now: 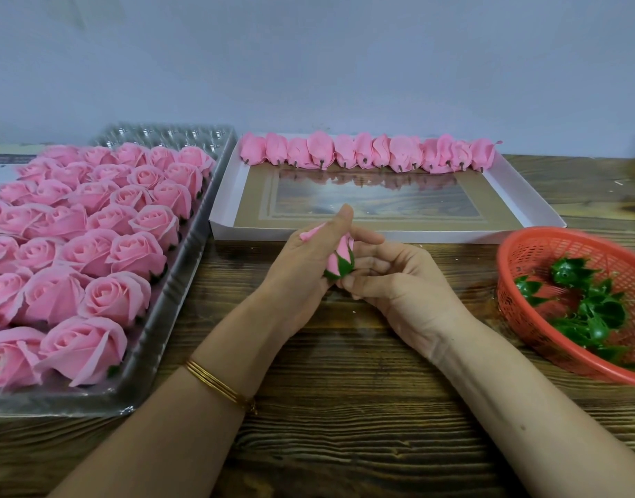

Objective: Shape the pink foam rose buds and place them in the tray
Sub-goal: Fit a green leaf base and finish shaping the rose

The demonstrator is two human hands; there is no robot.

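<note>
bud: I hold the pink foam bud [339, 251] between both hands, above the surface [344, 407], just in front of the white tray [380, 233]. A green calyx [343, 268] cups its base. Reads as mid-shaping, not yet placed.
left hand: left hand [301, 271] wraps the bud, thumb up. One petal edge [312, 232] pokes out past it, probably the bit left to tuck.
right hand: right hand [398, 282] fingers [366, 262] curl onto the calyx end to steady it.
white tray: finished buds [366, 152] sit packed along the far wall, stubs toward me. I judge filling runs back to front.
supply: open roses [93, 246] in the clear tray [186, 253] on the left, spare calyxes [596, 310] in the red basket [517, 307] on the right, both close to hand.
</note>
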